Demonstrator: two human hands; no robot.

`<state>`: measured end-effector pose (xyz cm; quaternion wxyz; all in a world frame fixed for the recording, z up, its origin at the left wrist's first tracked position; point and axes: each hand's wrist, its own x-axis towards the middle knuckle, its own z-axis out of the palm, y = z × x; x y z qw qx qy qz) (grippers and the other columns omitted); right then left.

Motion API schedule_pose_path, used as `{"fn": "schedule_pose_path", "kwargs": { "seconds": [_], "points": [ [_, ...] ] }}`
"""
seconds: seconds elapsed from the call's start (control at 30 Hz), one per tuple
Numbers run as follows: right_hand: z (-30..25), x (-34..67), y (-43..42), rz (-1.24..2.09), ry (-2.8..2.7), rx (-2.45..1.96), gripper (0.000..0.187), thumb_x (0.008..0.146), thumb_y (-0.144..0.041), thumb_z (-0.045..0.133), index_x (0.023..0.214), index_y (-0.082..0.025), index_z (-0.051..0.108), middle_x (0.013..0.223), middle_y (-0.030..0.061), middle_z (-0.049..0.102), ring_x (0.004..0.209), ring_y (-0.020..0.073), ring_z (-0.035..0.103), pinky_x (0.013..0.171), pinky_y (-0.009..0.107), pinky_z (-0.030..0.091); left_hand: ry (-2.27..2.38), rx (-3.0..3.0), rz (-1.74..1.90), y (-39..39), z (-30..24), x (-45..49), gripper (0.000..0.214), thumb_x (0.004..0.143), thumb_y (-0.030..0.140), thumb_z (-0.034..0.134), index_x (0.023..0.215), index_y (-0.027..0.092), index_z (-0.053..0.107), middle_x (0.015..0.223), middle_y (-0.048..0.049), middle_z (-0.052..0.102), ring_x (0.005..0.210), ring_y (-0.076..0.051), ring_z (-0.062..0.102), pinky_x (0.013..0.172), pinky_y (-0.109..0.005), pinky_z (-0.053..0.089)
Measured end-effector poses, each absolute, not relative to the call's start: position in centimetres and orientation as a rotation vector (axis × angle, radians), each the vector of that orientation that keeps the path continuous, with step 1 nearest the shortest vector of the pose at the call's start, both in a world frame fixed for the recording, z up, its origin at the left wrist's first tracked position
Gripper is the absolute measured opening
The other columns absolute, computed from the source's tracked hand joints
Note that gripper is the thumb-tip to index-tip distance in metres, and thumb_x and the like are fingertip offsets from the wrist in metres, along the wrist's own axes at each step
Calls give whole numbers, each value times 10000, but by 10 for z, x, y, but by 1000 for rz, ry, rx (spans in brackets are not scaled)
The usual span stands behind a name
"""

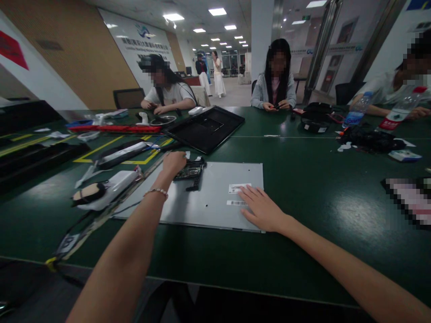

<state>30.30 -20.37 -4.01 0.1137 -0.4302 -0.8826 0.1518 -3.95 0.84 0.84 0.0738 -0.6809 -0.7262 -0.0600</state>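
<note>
A flat grey metal panel (215, 197) with two white labels lies on the dark green table (303, 188) in front of me. A small dark circuit board (190, 171) sits on its far left corner. My left hand (174, 162), a bead bracelet on its wrist, reaches to that corner with fingers curled down at the board's edge; what they grip is hidden. My right hand (262, 208) lies flat, fingers stretched out, on the panel's near right part beside the labels.
A black monitor shell (206, 128) lies beyond the panel. White and black parts (104, 190), a red bar (114, 128) and yellow tape lines are to the left. Three people sit across the table with bottles (357, 112) and dark gear (370, 140).
</note>
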Motion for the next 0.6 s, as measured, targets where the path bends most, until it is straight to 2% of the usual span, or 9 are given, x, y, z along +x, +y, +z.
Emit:
{"fn": "schedule_pose_path", "kwargs": {
  "seconds": [0.1,0.23,0.47,0.6],
  "points": [
    [-40,303,-203,453,-2594,-1257,682,995,-511,258,1537,-97,271,1618,104,195,1490,268,134,1206,472,120,-2199,-1943,-354,-7,1,-41,459,873,234,454,1296,147,608,1278,-168,631,1211,-322,558,1009,-401,410],
    [-37,307,-204,496,-2624,-1240,701,995,-526,248,1546,-93,234,1623,101,160,1492,267,108,1209,469,111,-2279,-1832,-643,-35,-11,-52,500,886,293,469,1363,151,521,1370,-146,566,1255,-313,523,1050,-417,394],
    [-36,321,-212,600,-2621,-1219,724,988,-565,257,1552,-112,219,1623,88,152,1493,260,88,1213,453,89,-2580,-1731,-731,-47,-16,-93,594,864,314,527,1382,47,418,1338,-269,539,1249,-397,512,1020,-491,415],
    [-39,326,-213,717,-2538,-1182,704,976,-563,337,1559,-184,226,1629,49,156,1494,267,84,1215,461,58,-2690,-1731,-739,-44,-19,-107,586,820,279,557,1340,32,450,1302,-275,560,1229,-405,522,1016,-492,409]
  ]
}}
